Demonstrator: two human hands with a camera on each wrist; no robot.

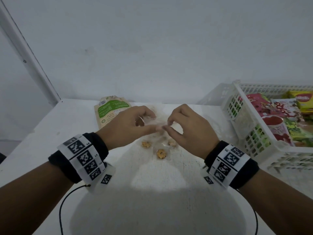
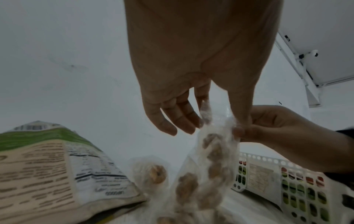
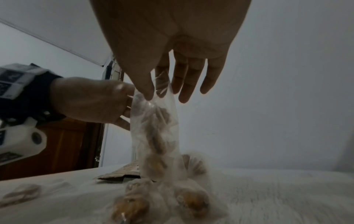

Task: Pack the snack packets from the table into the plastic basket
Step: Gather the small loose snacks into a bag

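We see a clear bag of thin, crinkled plastic, its top edge pinched from both sides: the left hand takes it between thumb and forefinger, and the right hand does the same, the two thumbs nearly meeting. The other fingers of the left hand hang loosely curved and touch nothing. The bag hangs down from the grip as a narrow, limp tube, holding small round golden-brown biscuits stacked one above another. Its lower end reaches the white table directly below the hands. There, more flower-shaped biscuits lie in clear wrap, just below the wrists' side of the grip. Beyond the left hand lies a flat paper pouch, beige with a green panel, printed text and a barcode. To the right of the right hand, apart from it, stands a white plastic basket with latticed walls, and in it glossy red, green and yellow packets.
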